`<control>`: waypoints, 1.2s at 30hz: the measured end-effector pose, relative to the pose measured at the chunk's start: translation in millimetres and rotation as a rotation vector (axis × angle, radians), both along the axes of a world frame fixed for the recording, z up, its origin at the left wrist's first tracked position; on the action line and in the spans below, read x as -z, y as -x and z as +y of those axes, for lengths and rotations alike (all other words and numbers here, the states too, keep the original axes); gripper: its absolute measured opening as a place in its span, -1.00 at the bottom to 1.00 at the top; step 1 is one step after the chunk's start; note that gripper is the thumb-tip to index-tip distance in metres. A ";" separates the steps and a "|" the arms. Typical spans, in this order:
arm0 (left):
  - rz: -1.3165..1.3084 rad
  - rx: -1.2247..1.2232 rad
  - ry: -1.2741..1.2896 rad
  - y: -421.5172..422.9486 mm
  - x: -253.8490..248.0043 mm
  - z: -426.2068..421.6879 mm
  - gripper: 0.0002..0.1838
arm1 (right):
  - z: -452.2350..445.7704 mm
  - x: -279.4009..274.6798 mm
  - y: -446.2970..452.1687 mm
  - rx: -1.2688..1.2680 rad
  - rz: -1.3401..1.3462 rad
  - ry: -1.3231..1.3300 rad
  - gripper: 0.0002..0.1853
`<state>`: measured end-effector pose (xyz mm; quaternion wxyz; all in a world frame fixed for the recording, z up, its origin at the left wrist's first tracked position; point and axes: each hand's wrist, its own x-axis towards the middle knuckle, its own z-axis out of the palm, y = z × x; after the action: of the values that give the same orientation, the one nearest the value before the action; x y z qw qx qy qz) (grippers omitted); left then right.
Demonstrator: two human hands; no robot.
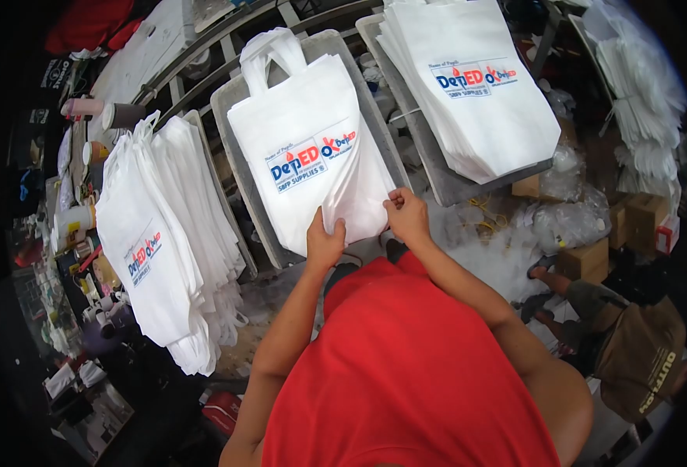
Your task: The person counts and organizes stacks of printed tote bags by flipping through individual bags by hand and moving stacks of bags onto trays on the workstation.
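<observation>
A white fabric tote bag [281, 210] with blue and red "DepED OK" print lies on the middle grey board [226, 105], its handles toward the far end. My left hand [325, 240] is closed on the near edge of this bag, thumb up. At the bag's near right corner, my right hand [408, 215] pinches the fabric between thumb and fingers. A diagonal fold runs through the cloth between both hands, creasing the right part of the print area.
A stack of printed white bags [483, 117] lies on the right board [437, 175]. Many more bags [152, 249] hang over the left board. Farther right are bundled white bags [639, 117], cardboard boxes [585, 261] and a person in a brown shirt [639, 358].
</observation>
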<state>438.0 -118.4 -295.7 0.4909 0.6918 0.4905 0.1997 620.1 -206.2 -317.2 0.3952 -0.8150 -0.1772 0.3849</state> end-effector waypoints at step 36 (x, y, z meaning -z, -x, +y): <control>-0.056 0.013 0.048 -1.0 -1.4 -10.3 -0.56 | 14.3 -20.7 16.4 0.127 0.593 -0.261 -0.82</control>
<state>439.0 -128.7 -294.3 0.5221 0.6773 0.4766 0.2037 603.6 -191.9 -296.4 0.5538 -0.6195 -0.0512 0.5539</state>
